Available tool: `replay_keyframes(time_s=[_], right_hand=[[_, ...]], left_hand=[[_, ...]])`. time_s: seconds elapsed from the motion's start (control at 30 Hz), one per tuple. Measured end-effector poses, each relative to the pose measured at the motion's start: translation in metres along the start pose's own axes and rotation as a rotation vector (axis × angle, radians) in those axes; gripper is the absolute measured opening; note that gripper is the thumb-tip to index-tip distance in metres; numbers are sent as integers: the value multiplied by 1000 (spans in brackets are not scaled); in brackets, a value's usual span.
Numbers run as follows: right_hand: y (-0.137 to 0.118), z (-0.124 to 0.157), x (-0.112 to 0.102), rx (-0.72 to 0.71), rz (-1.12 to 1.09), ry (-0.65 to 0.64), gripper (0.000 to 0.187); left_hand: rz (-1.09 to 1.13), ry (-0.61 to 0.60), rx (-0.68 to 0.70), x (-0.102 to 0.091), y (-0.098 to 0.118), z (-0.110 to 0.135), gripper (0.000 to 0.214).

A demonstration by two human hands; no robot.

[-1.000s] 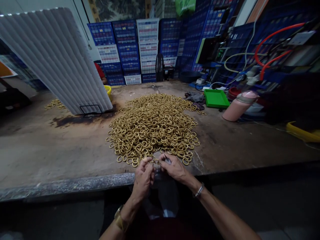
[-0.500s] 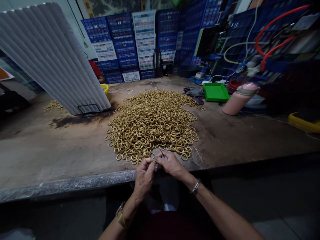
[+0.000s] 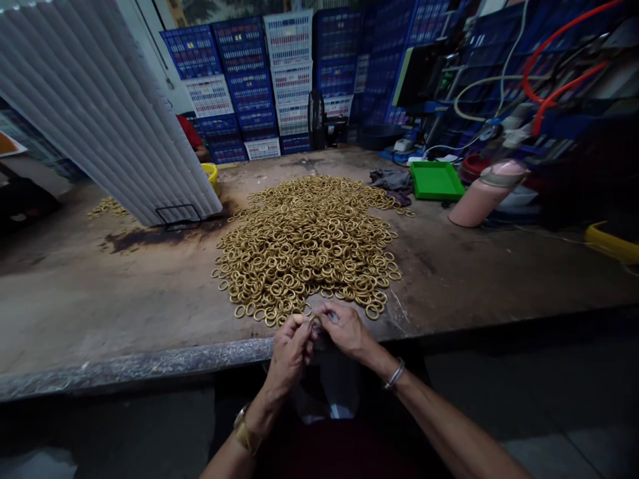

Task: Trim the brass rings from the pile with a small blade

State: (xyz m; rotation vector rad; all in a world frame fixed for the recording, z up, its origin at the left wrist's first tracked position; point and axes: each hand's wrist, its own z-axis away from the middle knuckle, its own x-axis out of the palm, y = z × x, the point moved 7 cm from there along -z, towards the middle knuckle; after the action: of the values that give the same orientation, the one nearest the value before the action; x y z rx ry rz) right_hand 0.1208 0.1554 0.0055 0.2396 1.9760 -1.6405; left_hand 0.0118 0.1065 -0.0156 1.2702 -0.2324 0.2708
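Ring point(image 3: 315, 324) pinched between hands point(image 3: 291, 346) point(image 3: 347, 330), heap point(image 3: 307, 243) just beyond

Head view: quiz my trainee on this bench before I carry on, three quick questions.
1. True or false: the green tray lies right of the ring pile.
2. Where do the left hand and right hand meet? A at the pile's near edge; B over the tray; C behind the pile.
3. On which side of the ribbed white panel does the small second heap of rings lie?
Key: 1 true; 2 A; 3 left.
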Motion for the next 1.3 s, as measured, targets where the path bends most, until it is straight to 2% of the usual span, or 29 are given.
replay_keyframes(time_s=[0.13, 0.3, 0.4, 0.5, 0.6, 0.73, 0.93, 1.17, 1.3], right_hand=[[-8, 11, 13, -129, 184, -146, 13], [-9, 14, 17, -138, 303, -172, 17], [-3, 10, 17, -89, 399, -193, 20], [4, 3, 12, -20, 506, -162, 24], [3, -7, 6, -29, 548, -95, 24], [-7, -26, -2, -36, 562, 42, 21], [-20, -57, -1, 14, 685, 110, 41], [-18, -72, 4, 110, 791, 89, 20], [-16, -70, 2, 83, 749, 99, 18]], left_hand=[[-43, 7, 42, -1, 2, -1, 28], [-99, 11, 82, -2, 3, -1, 27], [-151, 14, 102, -2, 8, 2, 28], [-148, -40, 58, 4, 11, 10, 29], [12, -112, -9, 13, 13, 18, 28], [243, -75, -78, 10, 9, 18, 28], [353, -49, -91, -1, 0, 12, 24], [542, -41, -253, -5, -10, 10, 22], [560, -30, -233, -8, -11, 7, 24]])
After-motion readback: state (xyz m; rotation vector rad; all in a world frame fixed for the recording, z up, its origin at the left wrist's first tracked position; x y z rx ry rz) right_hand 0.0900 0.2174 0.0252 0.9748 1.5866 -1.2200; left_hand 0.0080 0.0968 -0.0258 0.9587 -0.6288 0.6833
